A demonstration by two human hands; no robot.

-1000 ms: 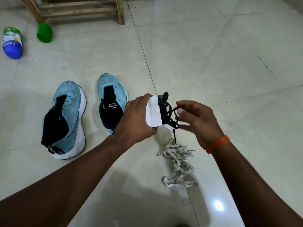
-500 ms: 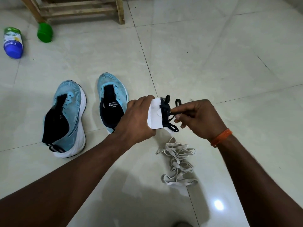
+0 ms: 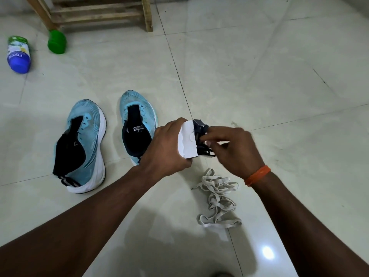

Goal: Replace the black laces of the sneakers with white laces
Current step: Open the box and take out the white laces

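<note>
Two light-blue sneakers stand unlaced on the tiled floor, the left sneaker (image 3: 79,144) tipped on its side and the right sneaker (image 3: 137,124) upright beside it. My left hand (image 3: 167,150) grips a small white box (image 3: 187,142) above the floor. Black laces (image 3: 201,132) bunch at the box's open right end, and the fingers of my right hand (image 3: 233,148) press on them there. A loose heap of white laces (image 3: 217,198) lies on the floor just below my right wrist.
A bottle with a blue cap (image 3: 19,54) lies at the far left, with a green cap (image 3: 57,42) near it. A wooden rack (image 3: 95,13) stands at the back left. Bare floor tiles stretch to the right.
My right hand has moved left onto the box opening, and the black laces that hung out are now bunched against the box. The box stays in my left hand.
</note>
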